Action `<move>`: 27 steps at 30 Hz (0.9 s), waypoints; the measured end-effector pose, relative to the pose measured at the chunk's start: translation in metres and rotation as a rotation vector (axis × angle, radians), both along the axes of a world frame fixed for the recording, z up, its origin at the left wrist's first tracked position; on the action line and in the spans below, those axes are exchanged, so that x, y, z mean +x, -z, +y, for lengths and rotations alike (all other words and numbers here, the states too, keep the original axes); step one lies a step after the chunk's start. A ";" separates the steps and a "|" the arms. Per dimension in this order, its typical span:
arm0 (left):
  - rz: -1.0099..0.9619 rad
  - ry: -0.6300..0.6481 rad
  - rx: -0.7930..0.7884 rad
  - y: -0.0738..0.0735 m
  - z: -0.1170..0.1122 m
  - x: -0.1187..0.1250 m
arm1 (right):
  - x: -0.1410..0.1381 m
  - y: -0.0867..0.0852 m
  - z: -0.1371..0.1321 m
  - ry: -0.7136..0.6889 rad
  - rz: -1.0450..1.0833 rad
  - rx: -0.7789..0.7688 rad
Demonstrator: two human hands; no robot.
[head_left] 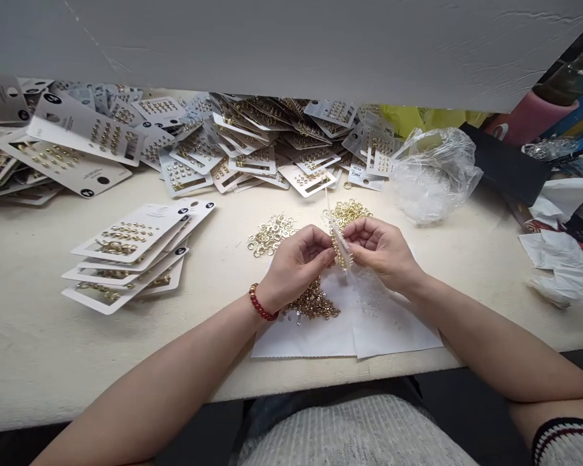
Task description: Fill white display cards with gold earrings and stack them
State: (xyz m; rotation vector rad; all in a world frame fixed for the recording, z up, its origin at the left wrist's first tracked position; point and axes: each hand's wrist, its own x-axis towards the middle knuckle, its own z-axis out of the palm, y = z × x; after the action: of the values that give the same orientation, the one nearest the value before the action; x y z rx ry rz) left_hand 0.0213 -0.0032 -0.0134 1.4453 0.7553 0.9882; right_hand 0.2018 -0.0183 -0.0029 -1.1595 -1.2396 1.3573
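Note:
Between my two hands an earring card (341, 241) stands nearly edge-on, with gold earrings along its left face. My left hand (305, 260) is closed, its fingertips pinching at the card's left side, and a red bead bracelet circles the wrist. From the right, my right hand (379, 251) grips the card's edge between thumb and fingers. Below the left hand, a heap of small gold pieces (317, 303) lies on white paper (311, 342). Gold hoops (271, 234) are piled behind the left hand, and another gold pile (350, 211) sits behind the card.
Stacked earring cards (131, 243) lie at the left. A large heap of filled cards (252, 139) spans the back. At the right are a clear plastic bag (432, 181), crumpled white tissues (561, 252) and a pink cylinder (534, 113). A grey panel (272, 48) overhangs the back.

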 end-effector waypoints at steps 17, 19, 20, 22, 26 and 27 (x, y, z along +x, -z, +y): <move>0.020 -0.115 0.390 -0.005 -0.006 -0.001 | 0.019 -0.003 0.009 -0.176 0.310 -0.235; 0.040 -0.128 0.377 -0.005 -0.006 -0.001 | 0.018 -0.002 0.009 -0.167 0.316 -0.231; 0.054 -0.136 0.364 -0.005 -0.006 -0.002 | 0.018 -0.002 0.009 -0.164 0.320 -0.227; 0.084 -0.154 0.339 -0.005 -0.006 -0.002 | 0.017 -0.002 0.009 -0.168 0.318 -0.229; 0.111 -0.163 0.307 -0.004 -0.006 -0.002 | 0.015 -0.002 0.009 -0.213 0.275 -0.246; 0.104 -0.163 0.305 -0.004 -0.006 -0.002 | 0.015 -0.001 0.008 -0.222 0.273 -0.247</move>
State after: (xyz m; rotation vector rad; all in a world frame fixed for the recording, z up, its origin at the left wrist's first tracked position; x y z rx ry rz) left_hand 0.0197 -0.0090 -0.0092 1.7294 0.8343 1.1998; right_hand 0.2170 -0.0101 -0.0016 -0.9798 -1.0462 1.8103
